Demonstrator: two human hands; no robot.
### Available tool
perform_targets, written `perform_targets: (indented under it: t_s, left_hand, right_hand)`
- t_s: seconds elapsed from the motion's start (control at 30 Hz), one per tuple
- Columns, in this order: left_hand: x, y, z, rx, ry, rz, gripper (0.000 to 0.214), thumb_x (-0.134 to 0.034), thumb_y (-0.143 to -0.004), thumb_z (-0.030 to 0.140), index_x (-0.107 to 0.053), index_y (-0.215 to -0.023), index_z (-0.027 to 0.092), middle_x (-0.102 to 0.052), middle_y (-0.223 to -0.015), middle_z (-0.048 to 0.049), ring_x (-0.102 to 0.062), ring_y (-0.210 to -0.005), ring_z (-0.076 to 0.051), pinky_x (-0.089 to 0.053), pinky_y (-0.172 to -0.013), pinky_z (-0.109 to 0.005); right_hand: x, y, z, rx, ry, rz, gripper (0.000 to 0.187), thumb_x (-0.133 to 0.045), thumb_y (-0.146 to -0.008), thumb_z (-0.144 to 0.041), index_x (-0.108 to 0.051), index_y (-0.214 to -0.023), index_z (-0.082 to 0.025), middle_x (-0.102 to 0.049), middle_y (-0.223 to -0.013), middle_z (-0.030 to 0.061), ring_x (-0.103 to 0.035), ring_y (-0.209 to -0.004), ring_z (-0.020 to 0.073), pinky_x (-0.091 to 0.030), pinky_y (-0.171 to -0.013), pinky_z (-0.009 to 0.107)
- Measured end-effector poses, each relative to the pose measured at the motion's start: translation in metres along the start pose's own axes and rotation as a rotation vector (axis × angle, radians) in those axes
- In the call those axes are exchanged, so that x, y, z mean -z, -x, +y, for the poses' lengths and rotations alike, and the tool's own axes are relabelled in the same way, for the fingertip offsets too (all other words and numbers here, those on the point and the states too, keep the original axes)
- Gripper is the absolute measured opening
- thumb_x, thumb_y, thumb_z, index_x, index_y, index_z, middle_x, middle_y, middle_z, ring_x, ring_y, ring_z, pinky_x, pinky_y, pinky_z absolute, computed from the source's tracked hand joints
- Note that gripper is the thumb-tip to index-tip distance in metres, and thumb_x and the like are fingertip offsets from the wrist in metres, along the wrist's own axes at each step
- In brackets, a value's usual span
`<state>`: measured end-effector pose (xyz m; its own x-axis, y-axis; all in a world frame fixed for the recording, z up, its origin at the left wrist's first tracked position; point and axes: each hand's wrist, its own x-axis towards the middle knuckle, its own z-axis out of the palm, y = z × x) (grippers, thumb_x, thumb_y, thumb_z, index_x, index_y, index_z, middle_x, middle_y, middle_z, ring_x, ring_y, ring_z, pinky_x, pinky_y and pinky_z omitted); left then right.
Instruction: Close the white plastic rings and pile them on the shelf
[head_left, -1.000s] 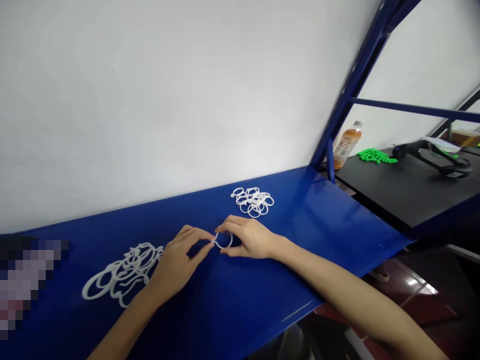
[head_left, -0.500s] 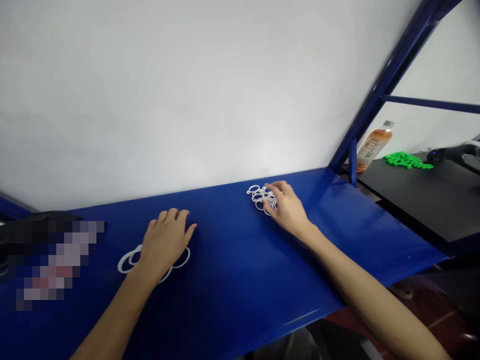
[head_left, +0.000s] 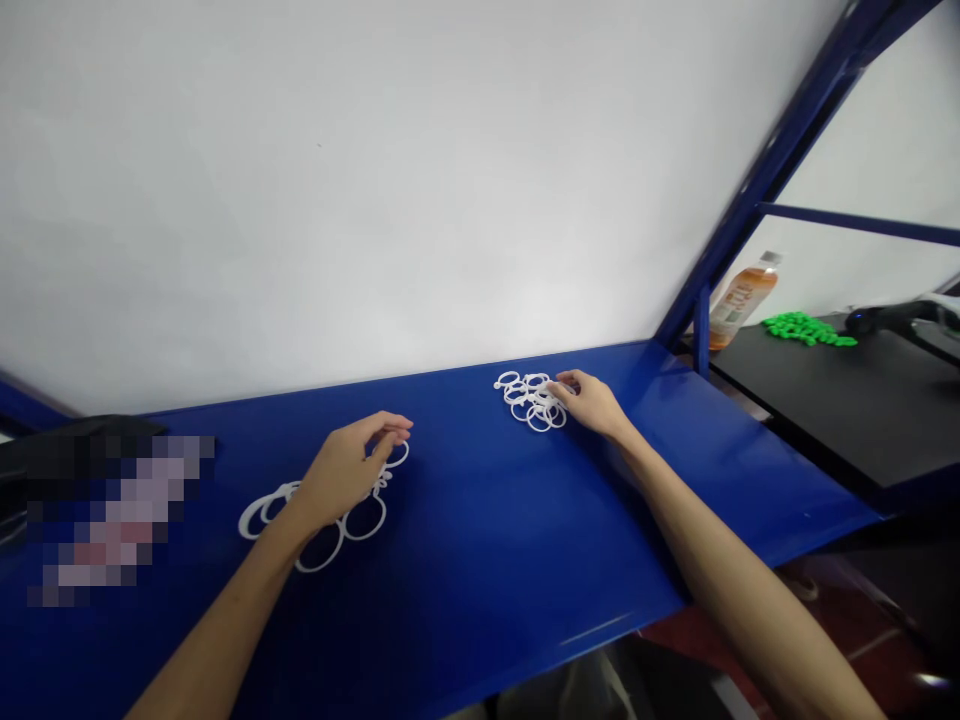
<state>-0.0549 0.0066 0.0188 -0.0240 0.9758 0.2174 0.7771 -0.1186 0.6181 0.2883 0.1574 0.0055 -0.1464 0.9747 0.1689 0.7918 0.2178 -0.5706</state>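
Observation:
On the blue tabletop (head_left: pixel 465 540) at left, a group of large white plastic rings (head_left: pixel 365 518) with small knobs lies partly beneath my left hand (head_left: pixel 349 468). The thumb and fingers of that hand are drawn together around a white ring (head_left: pixel 403 455) that shows just under the fingertips. Farther right, a cluster of smaller-looking white rings (head_left: pixel 517 395) rests near the wall. My right hand (head_left: pixel 594 402) is at the right side of this cluster, thumb and forefinger pinched on a ring there; the fingertips partly cover it.
A black bag-like item (head_left: pixel 90 432) and a blurred-out object lie at the left end. A blue metal frame (head_left: pixel 739 215) rises at the right. Beyond it, a black table (head_left: pixel 817 410) bears an orange drink bottle (head_left: pixel 744 300), green plastic pieces (head_left: pixel 806 328) and a dark device (head_left: pixel 900 318).
My left hand has moved right and its spread fingers have closed around a ring. My right hand has drawn slightly right, uncovering more of the cluster, with its fingers closer together.

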Motion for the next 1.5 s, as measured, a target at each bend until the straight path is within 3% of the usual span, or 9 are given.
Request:
perform_targets:
  t_s: [0.17, 0.33, 0.5, 0.6, 0.7, 0.9, 1.1, 1.3, 1.5]
  left_hand:
    - [0.011, 0.001, -0.002, 0.028, -0.055, 0.034, 0.029, -0.046, -0.092, 0.037, -0.067, -0.109, 0.026, -0.075, -0.103, -0.0037, -0.069, -0.091, -0.020, -0.052, -0.076, -0.033]
    - [-0.010, 0.003, -0.014, -0.003, -0.415, -0.055, 0.042, -0.055, -0.086, 0.054, -0.067, -0.111, 0.023, -0.069, -0.114, -0.0087, -0.061, -0.108, -0.031, -0.047, -0.093, -0.049]
    - [-0.025, 0.002, -0.017, -0.079, -0.454, -0.028, 0.033, -0.050, -0.092, 0.039, -0.062, -0.118, 0.023, -0.068, -0.107, -0.0077, -0.060, -0.104, -0.028, -0.045, -0.091, -0.047]
    - [-0.027, 0.003, -0.006, -0.165, -0.318, 0.073, 0.034, -0.052, -0.093, 0.036, -0.056, -0.124, 0.023, -0.066, -0.105, -0.0053, -0.061, -0.104, -0.025, -0.046, -0.094, -0.043]
    - [-0.033, 0.009, 0.011, -0.228, -0.191, 0.197, 0.044, -0.058, -0.092, 0.038, -0.048, -0.132, 0.024, -0.061, -0.114, -0.0051, -0.063, -0.105, -0.021, -0.050, -0.094, -0.038]
    - [-0.058, 0.023, 0.030, -0.437, -0.145, 0.156, 0.042, -0.061, -0.092, 0.033, -0.049, -0.133, 0.028, -0.060, -0.119, -0.0067, -0.063, -0.110, -0.022, -0.053, -0.098, -0.039]
    - [-0.063, 0.020, 0.028, -0.380, -0.061, 0.153, 0.034, -0.048, -0.098, 0.023, -0.051, -0.131, 0.028, -0.057, -0.122, -0.0054, -0.068, -0.090, -0.013, -0.058, -0.087, -0.032]
    - [-0.055, 0.018, 0.028, -0.424, -0.092, 0.080, 0.020, -0.045, -0.101, 0.025, -0.061, -0.113, 0.026, -0.067, -0.103, -0.0012, -0.067, -0.096, -0.014, -0.054, -0.087, -0.027]
    - [-0.046, 0.017, 0.024, -0.442, -0.164, 0.085, 0.018, -0.046, -0.096, 0.020, -0.064, -0.096, 0.024, -0.069, -0.098, -0.0024, -0.064, -0.097, -0.018, -0.050, -0.092, -0.036]
  right_hand:
    - [-0.005, 0.001, 0.003, 0.016, 0.068, 0.072, 0.044, -0.053, -0.096, -0.048, -0.067, -0.117, -0.012, -0.069, -0.116, 0.0166, -0.065, -0.106, 0.0261, -0.049, -0.095, 0.036]
    - [-0.008, 0.008, -0.002, 0.095, 0.192, 0.224, 0.048, -0.054, -0.096, -0.048, -0.065, -0.122, -0.010, -0.063, -0.119, 0.0203, -0.057, -0.112, 0.0336, -0.046, -0.098, 0.047]
    - [-0.009, 0.025, -0.025, 0.323, 0.224, 0.354, 0.039, -0.056, -0.096, -0.041, -0.065, -0.121, -0.012, -0.061, -0.119, 0.0181, -0.052, -0.112, 0.0349, -0.045, -0.099, 0.050]
    - [-0.011, 0.040, -0.043, 0.494, 0.102, 0.271, 0.031, -0.055, -0.098, -0.035, -0.065, -0.121, -0.017, -0.063, -0.118, 0.0141, -0.052, -0.113, 0.0310, -0.045, -0.100, 0.047]
    - [-0.017, 0.060, -0.062, 0.615, -0.105, 0.052, 0.026, -0.055, -0.099, -0.034, -0.063, -0.119, -0.020, -0.067, -0.110, 0.0090, -0.060, -0.107, 0.0245, -0.048, -0.097, 0.042]
    - [-0.041, 0.090, -0.083, 0.530, -0.435, -0.331, 0.016, -0.056, -0.098, -0.029, -0.062, -0.110, -0.019, -0.070, -0.084, 0.0003, -0.066, -0.073, 0.0135, -0.052, -0.070, 0.026]
    - [-0.041, 0.080, -0.076, 0.514, -0.301, -0.164, 0.013, -0.053, -0.095, -0.020, -0.064, -0.102, -0.019, -0.069, -0.081, 0.0009, -0.062, -0.068, 0.0128, -0.048, -0.065, 0.025]
    - [-0.040, 0.070, -0.069, 0.448, -0.136, -0.084, 0.010, -0.055, -0.094, -0.020, -0.065, -0.095, -0.019, -0.071, -0.086, 0.0021, -0.063, -0.070, 0.0136, -0.045, -0.065, 0.025]
    - [-0.036, 0.060, -0.059, 0.420, -0.058, -0.018, 0.010, -0.057, -0.095, -0.022, -0.064, -0.089, -0.019, -0.070, -0.085, 0.0025, -0.061, -0.070, 0.0138, -0.043, -0.065, 0.025]
